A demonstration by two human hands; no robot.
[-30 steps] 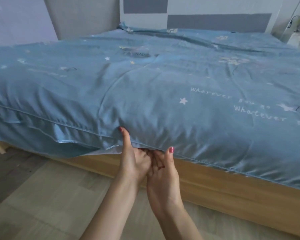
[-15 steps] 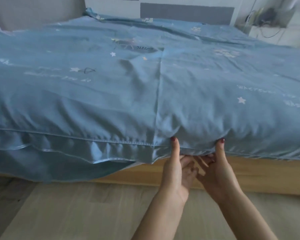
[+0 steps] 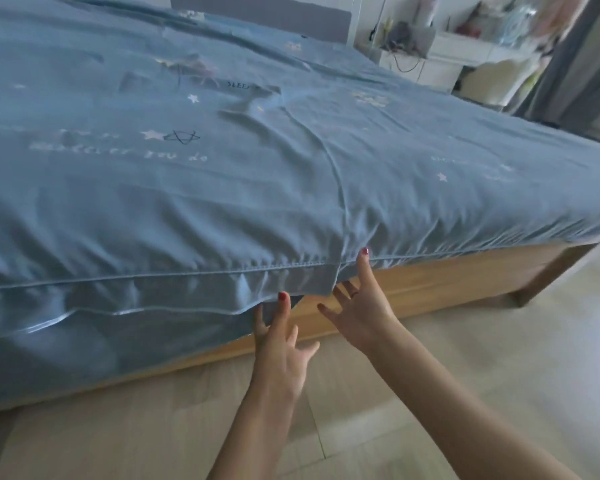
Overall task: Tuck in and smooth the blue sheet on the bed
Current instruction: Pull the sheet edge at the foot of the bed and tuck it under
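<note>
The blue sheet (image 3: pixel 222 174), printed with stars and pale lettering, covers the whole bed and hangs over its near side, with a loose flap drooping at the left. A long crease runs from the middle of the bed down to the hem. My left hand (image 3: pixel 279 344) reaches up to the hanging hem, fingers spread, thumb and a fingertip touching the cloth's lower edge. My right hand (image 3: pixel 359 306) is spread open just below the mattress edge, its thumb tip pressed against the sheet's seam. Neither hand grips cloth.
The light wooden bed frame (image 3: pixel 447 275) runs under the sheet, with a leg at the right. Pale wood-look floor (image 3: pixel 465 348) lies below me. A white cluttered desk (image 3: pixel 465 53) stands beyond the bed's far right, beside a dark curtain (image 3: pixel 582 74).
The view has swung right along the bed's side. My hands, earlier pressed together under the mattress edge, have come apart and spread open at the hem.
</note>
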